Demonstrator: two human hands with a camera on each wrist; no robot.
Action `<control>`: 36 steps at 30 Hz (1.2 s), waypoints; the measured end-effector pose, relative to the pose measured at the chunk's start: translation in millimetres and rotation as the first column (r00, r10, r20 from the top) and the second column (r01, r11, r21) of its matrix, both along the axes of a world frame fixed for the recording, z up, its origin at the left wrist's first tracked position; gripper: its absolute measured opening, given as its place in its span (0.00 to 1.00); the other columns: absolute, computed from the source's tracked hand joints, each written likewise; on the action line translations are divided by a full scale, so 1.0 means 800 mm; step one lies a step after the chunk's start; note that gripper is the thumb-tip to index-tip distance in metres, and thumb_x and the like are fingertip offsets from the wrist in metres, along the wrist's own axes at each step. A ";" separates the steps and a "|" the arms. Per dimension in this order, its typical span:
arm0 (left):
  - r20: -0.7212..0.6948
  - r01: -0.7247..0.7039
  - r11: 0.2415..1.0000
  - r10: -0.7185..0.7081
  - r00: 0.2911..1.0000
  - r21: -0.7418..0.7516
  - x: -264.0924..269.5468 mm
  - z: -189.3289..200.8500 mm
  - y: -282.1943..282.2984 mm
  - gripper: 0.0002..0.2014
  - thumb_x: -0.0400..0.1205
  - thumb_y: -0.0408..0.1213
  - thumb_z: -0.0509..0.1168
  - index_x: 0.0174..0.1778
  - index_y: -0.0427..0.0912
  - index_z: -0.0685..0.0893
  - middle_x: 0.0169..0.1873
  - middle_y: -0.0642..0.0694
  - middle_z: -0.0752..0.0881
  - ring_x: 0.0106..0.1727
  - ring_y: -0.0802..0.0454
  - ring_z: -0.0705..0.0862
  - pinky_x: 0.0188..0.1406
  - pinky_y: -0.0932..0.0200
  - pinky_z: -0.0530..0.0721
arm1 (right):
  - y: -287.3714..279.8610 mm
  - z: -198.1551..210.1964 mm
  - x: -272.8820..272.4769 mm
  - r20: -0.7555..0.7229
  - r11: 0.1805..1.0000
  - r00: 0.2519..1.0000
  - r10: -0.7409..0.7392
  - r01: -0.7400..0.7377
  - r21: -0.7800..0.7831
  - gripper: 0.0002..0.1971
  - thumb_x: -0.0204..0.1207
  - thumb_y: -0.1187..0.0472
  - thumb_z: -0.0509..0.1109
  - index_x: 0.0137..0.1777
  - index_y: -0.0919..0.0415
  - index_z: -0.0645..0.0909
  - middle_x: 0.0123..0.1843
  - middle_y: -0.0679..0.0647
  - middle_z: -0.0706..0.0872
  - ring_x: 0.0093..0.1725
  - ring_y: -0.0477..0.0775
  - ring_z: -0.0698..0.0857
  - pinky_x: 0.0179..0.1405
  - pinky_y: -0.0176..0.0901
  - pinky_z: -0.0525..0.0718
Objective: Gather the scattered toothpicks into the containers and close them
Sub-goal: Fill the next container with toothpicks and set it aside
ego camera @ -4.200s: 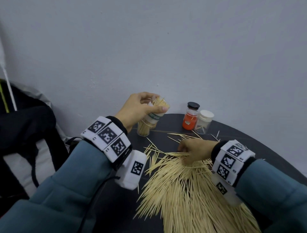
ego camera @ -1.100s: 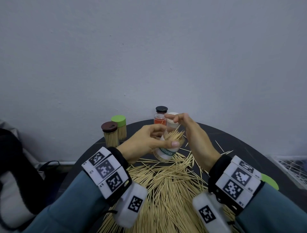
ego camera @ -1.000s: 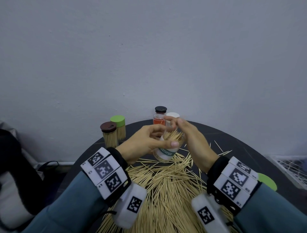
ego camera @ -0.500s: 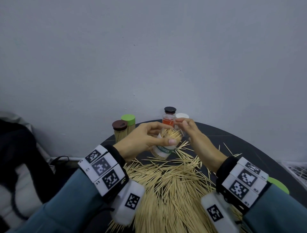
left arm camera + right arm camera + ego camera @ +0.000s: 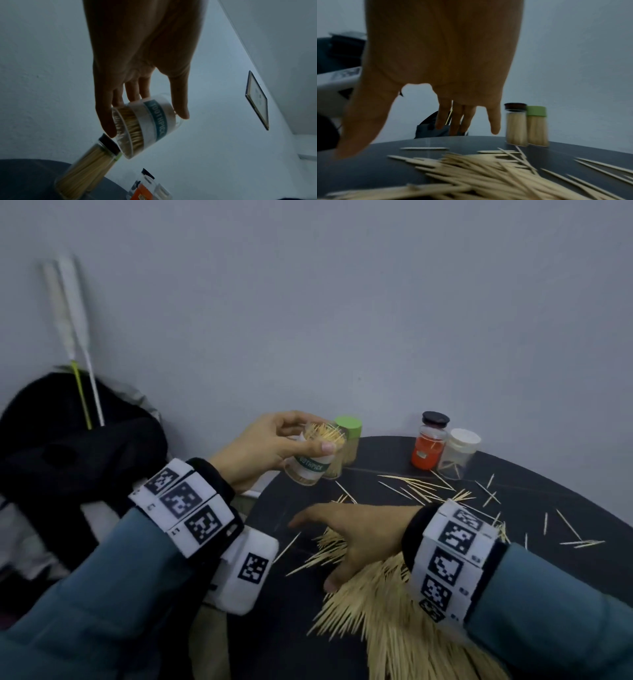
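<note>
My left hand (image 5: 308, 436) grips an uncapped clear jar (image 5: 311, 457) with a teal TOOTHPICK label (image 5: 157, 121). The jar is tilted, full of toothpicks, and held above the table's back left edge. My right hand (image 5: 318, 553) hovers palm down with fingers spread over the near end of the big toothpick pile (image 5: 394, 618); it holds nothing. From the right wrist, the fingers (image 5: 494, 128) hang just above the pile (image 5: 488, 175). Loose toothpicks (image 5: 428, 491) lie scattered toward the back and right.
A brown-lidded container (image 5: 516, 124) and a green-lidded container (image 5: 349, 436) full of toothpicks stand at the back left of the dark round table (image 5: 394, 467). A red jar (image 5: 428, 450) and a white-lidded jar (image 5: 459, 455) stand behind. A black bag (image 5: 68, 446) sits left.
My right hand left the jar's mouth and dropped down to the pile, fingers spread. My left hand carried the jar left and back, next to the green-lidded container. The view swung left.
</note>
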State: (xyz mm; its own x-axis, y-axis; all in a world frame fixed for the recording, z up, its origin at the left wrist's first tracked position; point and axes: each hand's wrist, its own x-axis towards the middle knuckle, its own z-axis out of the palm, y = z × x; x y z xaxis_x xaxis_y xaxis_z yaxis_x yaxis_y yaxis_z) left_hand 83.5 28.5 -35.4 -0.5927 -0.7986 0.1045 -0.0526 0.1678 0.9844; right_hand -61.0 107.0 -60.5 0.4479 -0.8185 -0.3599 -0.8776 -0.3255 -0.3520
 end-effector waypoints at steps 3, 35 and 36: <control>0.010 -0.028 1.000 0.028 1.000 -0.013 0.013 0.000 -0.002 0.28 0.61 0.44 0.74 0.59 0.48 0.84 0.56 0.45 0.87 0.53 0.55 0.87 0.44 0.62 0.84 | -0.014 -0.010 0.029 -0.061 0.994 0.992 0.113 -0.112 0.011 0.38 0.69 0.59 0.78 0.77 0.56 0.65 0.74 0.55 0.68 0.73 0.55 0.67 0.73 0.50 0.68; 0.041 0.039 0.999 -0.038 0.998 -0.027 -0.036 0.008 0.009 0.30 0.63 0.44 0.75 0.64 0.44 0.83 0.59 0.42 0.86 0.59 0.53 0.84 0.46 0.61 0.81 | 0.030 -0.008 -0.065 -0.084 0.992 0.996 -0.037 0.026 -0.120 0.18 0.73 0.54 0.74 0.63 0.48 0.78 0.62 0.45 0.77 0.63 0.44 0.74 0.73 0.46 0.60; 0.041 0.037 0.999 -0.036 0.998 -0.025 -0.036 0.008 0.010 0.30 0.63 0.44 0.75 0.63 0.44 0.83 0.60 0.42 0.86 0.59 0.53 0.84 0.45 0.61 0.81 | 0.033 -0.007 -0.055 -0.048 0.994 0.999 -0.026 0.021 -0.105 0.22 0.70 0.52 0.76 0.64 0.48 0.77 0.63 0.45 0.77 0.62 0.43 0.74 0.69 0.41 0.66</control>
